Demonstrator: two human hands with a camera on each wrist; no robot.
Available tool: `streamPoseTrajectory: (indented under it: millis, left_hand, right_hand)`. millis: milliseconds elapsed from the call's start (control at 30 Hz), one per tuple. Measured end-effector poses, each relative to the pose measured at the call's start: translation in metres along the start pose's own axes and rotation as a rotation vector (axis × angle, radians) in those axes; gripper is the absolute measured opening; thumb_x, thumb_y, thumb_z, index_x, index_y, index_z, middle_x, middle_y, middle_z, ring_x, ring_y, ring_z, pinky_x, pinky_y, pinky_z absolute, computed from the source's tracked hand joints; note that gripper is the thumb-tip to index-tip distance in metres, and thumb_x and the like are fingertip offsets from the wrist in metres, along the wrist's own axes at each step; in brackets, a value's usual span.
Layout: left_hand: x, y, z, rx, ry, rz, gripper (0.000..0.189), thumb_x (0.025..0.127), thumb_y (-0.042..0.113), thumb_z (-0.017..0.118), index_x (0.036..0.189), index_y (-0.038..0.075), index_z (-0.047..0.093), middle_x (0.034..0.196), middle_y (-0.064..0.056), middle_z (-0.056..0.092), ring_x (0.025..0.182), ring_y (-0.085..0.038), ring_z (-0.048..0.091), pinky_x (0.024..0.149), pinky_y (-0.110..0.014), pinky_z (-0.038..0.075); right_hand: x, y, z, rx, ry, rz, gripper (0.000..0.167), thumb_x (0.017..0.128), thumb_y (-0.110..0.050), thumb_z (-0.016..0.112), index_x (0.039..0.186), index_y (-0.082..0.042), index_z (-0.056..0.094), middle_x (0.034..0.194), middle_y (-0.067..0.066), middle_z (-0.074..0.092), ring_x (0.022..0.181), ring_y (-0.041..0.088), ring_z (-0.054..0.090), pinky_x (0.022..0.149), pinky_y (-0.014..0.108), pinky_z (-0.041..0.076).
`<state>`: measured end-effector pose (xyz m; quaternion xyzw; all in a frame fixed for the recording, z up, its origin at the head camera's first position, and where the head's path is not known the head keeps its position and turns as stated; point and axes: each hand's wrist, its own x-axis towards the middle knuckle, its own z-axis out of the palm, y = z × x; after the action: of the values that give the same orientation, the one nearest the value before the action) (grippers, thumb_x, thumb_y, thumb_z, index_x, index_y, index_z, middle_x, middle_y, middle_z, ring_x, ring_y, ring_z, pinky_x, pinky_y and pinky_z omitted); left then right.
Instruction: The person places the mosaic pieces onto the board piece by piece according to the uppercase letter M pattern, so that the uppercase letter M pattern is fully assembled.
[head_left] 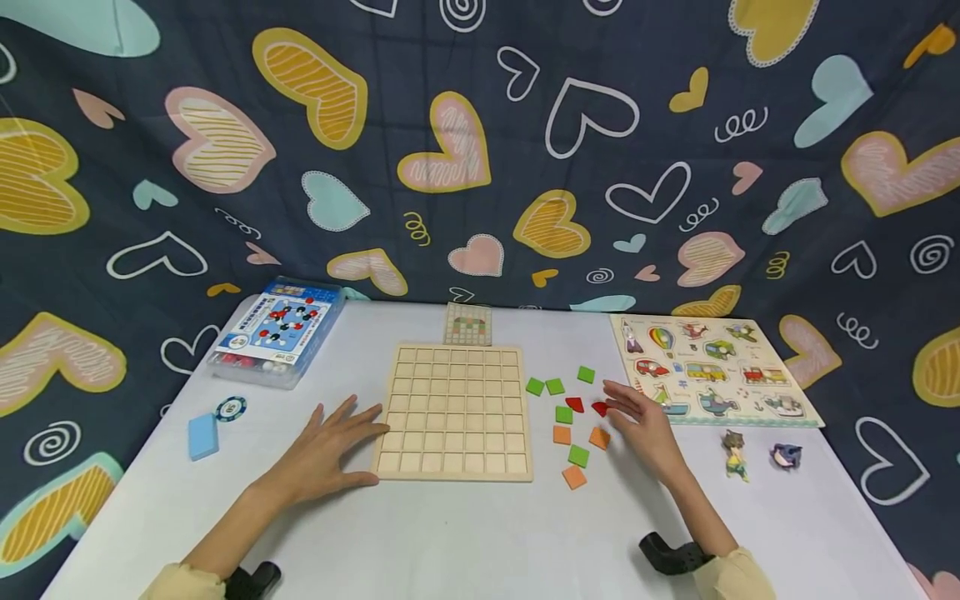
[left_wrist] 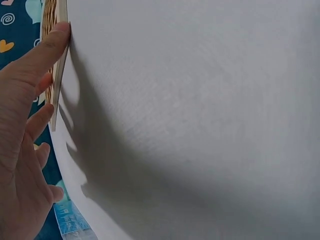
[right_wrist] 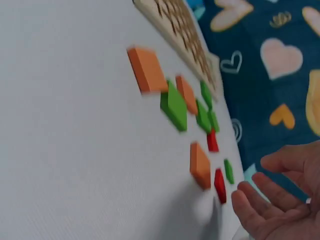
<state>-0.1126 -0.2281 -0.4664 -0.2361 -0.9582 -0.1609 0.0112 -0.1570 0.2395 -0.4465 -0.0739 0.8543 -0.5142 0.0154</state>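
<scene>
A wooden grid board (head_left: 453, 477) lies flat on the white table with its squares bare. At its left edge rests my left hand (head_left: 318, 458), fingers spread, thumb near the lower corner; the left wrist view shows the thumb (left_wrist: 47, 47) against the board's side. Over the loose pieces to the right of the board is my right hand (head_left: 647, 433), its fingers slightly bent and holding nothing. Its fingertips are close to a red piece (head_left: 600, 408); another red piece (head_left: 574, 405) lies to its left. Green squares (head_left: 564, 414) and orange squares (head_left: 562, 435) are scattered around them.
A small pattern card (head_left: 468, 321) stands behind the board. Left are a boxed molecule kit (head_left: 277, 333), a blue block (head_left: 202, 437) and a round chip (head_left: 231, 408). Right are a picture puzzle board (head_left: 716, 371) and two small figures (head_left: 735, 457). A heart-printed cloth hangs behind.
</scene>
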Motion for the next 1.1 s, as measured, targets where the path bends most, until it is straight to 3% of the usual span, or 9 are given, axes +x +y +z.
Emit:
streamPoseTrajectory:
  millis: [267, 600, 933, 1100]
  left_hand:
    - [0.006, -0.003, 0.000, -0.065, -0.053, 0.045, 0.070, 0.074, 0.057, 0.074, 0.131, 0.020, 0.057, 0.151, -0.004, 0.039, 0.140, -0.039, 0.026, 0.105, -0.071, 0.020]
    - [0.008, -0.006, 0.000, -0.091, -0.097, 0.042, 0.070, 0.075, 0.056, 0.072, 0.132, 0.018, 0.055, 0.151, -0.005, 0.038, 0.136, -0.037, 0.035, 0.105, -0.067, 0.028]
    - [0.005, -0.007, -0.001, -0.105, -0.094, 0.028, 0.070, 0.075, 0.057, 0.072, 0.132, 0.018, 0.055, 0.151, -0.006, 0.038, 0.136, -0.038, 0.035, 0.105, -0.067, 0.027]
    - [0.003, -0.007, -0.001, -0.112, -0.096, 0.023, 0.070, 0.075, 0.056, 0.073, 0.131, 0.018, 0.055, 0.151, -0.006, 0.038, 0.136, -0.038, 0.035, 0.105, -0.067, 0.027]
  right_hand:
    - [0.003, 0.013, -0.006, -0.072, 0.020, 0.037, 0.044, 0.091, 0.009, 0.054, 0.135, 0.006, 0.046, 0.133, 0.026, 0.052, 0.118, 0.038, 0.055, 0.102, 0.045, 0.042]
    - [0.007, 0.017, -0.001, -0.118, 0.051, 0.011, 0.045, 0.087, 0.013, 0.058, 0.131, 0.008, 0.050, 0.130, 0.027, 0.054, 0.116, 0.041, 0.055, 0.101, 0.052, 0.042]
    - [0.017, 0.023, 0.009, -0.099, 0.016, 0.004, 0.045, 0.085, 0.008, 0.065, 0.128, 0.006, 0.053, 0.127, 0.023, 0.058, 0.116, 0.036, 0.056, 0.097, 0.041, 0.047]
    - [0.025, 0.024, 0.015, -0.117, 0.050, 0.008, 0.042, 0.083, 0.009, 0.068, 0.123, 0.004, 0.057, 0.122, 0.022, 0.061, 0.113, 0.034, 0.058, 0.093, 0.034, 0.049]
